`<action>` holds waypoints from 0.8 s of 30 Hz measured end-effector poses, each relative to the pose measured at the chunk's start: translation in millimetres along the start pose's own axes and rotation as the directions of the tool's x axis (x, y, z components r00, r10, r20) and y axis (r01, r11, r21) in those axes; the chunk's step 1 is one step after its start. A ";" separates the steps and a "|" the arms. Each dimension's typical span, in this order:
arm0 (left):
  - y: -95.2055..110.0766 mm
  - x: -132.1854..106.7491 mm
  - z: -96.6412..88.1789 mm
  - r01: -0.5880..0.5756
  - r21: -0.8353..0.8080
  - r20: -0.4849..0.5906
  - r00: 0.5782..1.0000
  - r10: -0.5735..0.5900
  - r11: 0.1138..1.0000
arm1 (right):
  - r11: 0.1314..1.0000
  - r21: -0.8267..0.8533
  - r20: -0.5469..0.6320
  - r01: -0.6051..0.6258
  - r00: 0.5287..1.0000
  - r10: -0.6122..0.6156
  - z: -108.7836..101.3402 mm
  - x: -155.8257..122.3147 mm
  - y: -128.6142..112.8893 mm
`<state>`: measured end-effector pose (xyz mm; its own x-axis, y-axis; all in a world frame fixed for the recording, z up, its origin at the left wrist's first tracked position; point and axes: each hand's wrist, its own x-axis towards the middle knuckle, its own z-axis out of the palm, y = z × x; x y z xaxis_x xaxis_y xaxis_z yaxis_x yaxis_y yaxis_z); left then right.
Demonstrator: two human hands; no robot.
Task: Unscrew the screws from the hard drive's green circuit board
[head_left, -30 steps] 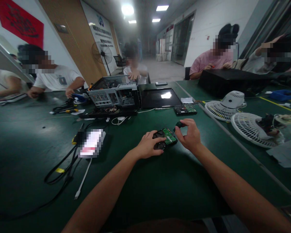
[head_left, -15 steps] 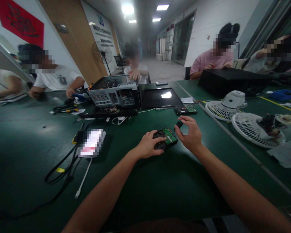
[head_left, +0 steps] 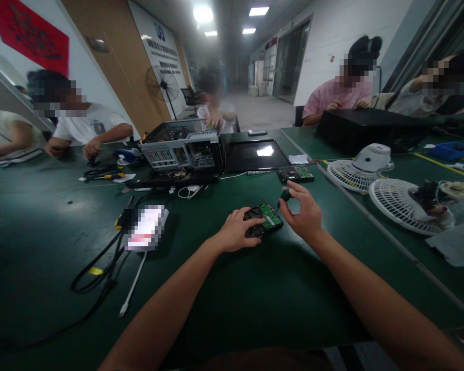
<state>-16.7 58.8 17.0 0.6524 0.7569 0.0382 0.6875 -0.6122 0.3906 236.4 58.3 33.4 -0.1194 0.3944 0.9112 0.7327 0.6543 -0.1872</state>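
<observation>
A hard drive [head_left: 270,217] with a green circuit board facing up lies on the green table. My left hand [head_left: 237,229] grips its dark left part, with the thumb along the near edge and the fingers over the top. My right hand [head_left: 302,210] pinches the dark handle of a small screwdriver [head_left: 284,197] between thumb and fingers. The screwdriver stands steeply over the drive's right edge, its tip at or close to the board; exact contact is too small to tell. Just beyond lies a second hard drive [head_left: 296,174].
An opened computer case [head_left: 181,152] and a dark flat panel [head_left: 255,156] stand ahead. To the left are a lit phone [head_left: 146,228] and black cables [head_left: 96,288]. White fan parts [head_left: 406,206] lie right, near a black case [head_left: 371,129]. Several people sit around the table.
My right hand's fingers have shifted slightly on the screwdriver handle. The left hand and hard drive stay put. At the far left, a person's hand has moved left, away from the blue item.
</observation>
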 end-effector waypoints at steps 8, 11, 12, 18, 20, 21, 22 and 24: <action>-1.4 0.5 0.9 -0.006 0.005 -0.004 1.000 0.006 1.000 | 0.999 -0.041 -0.016 0.032 0.999 -0.032 0.7 -0.8 -0.7; -1.2 0.8 1.1 -0.002 0.003 -0.003 1.000 0.002 1.000 | 0.999 -0.048 -0.009 0.023 1.000 -0.023 -0.9 -0.9 2.0; -0.8 0.8 0.8 -0.001 0.001 -0.001 1.000 0.001 1.000 | 0.999 -0.044 -0.007 0.017 1.000 -0.018 -1.4 -0.7 2.5; 0.5 0.2 -1.3 0.001 -0.006 0.008 1.000 -0.001 1.000 | 0.999 0.019 0.011 0.032 0.999 -0.033 -2.1 1.0 0.0; 0.3 0.2 -1.2 0.000 -0.006 0.007 1.000 0.000 1.000 | 0.999 0.019 0.014 0.033 0.999 -0.033 -2.1 1.3 -0.7; 0.0 0.2 -1.1 -0.001 -0.006 0.006 1.000 0.001 1.000 | 1.000 0.008 0.009 0.031 0.999 -0.031 -2.2 1.5 -0.7; -0.2 0.2 -0.9 -0.003 -0.006 0.004 1.000 0.003 1.000 | 1.000 -0.007 0.002 0.029 1.000 -0.029 -2.5 1.6 -0.5; -0.7 0.2 -0.5 -0.004 -0.006 0.000 1.000 0.004 1.000 | 0.999 -0.036 -0.009 0.030 0.999 -0.031 -3.3 1.9 0.2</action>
<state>-17.2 59.5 17.1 0.6554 0.7543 0.0399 0.6828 -0.6142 0.3956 238.5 57.1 36.2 -0.1356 0.3679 0.9199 0.7525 0.6422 -0.1459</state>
